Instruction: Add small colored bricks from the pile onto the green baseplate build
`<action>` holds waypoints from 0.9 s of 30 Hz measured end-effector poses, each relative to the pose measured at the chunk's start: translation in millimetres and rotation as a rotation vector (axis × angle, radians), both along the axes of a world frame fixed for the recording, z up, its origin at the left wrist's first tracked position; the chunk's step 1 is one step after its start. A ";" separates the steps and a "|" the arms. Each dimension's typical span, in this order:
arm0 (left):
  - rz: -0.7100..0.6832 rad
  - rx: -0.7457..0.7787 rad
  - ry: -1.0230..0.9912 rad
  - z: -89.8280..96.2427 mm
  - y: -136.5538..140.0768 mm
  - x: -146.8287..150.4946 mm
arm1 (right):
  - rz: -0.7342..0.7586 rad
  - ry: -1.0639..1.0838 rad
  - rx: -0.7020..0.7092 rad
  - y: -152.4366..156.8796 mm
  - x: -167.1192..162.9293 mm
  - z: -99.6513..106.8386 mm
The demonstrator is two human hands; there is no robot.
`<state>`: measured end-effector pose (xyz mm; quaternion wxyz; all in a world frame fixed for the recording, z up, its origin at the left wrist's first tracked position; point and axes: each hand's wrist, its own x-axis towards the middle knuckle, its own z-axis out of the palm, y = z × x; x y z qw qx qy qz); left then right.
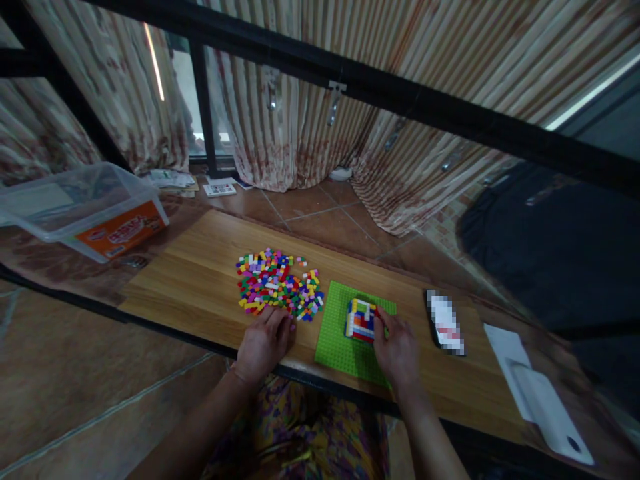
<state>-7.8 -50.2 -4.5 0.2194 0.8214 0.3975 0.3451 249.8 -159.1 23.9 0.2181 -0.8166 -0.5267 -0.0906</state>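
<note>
A heap of loose toy building bricks (273,283) in many colours lies on the wooden table. At its near edge is my left hand (265,341), fingers curled in and pressed together; whatever they may hold is hidden. A green baseplate (335,340) lies to the right of the heap. On it stands a small block built of bricks (361,321), in white, blue, red and yellow rows. My right hand (397,343) has its thumb and fingers closed at the right side of this block, hiding that edge.
A phone (445,323) lies right of the baseplate, and a white flat object (550,407) farther right. At the far left stands a clear plastic bin (100,207) with an orange label. A dark metal bar (370,83) crosses above, before striped curtains (280,133).
</note>
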 end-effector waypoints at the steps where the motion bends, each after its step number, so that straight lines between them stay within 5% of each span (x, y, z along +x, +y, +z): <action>1: -0.003 0.000 -0.001 -0.3 0.0 0.0 | 0.004 -0.008 -0.005 -0.1 -0.2 0.1; 27: -0.007 -0.024 0.001 0.7 -0.5 -0.4 | -0.100 0.314 0.140 -5.8 -0.4 -4.1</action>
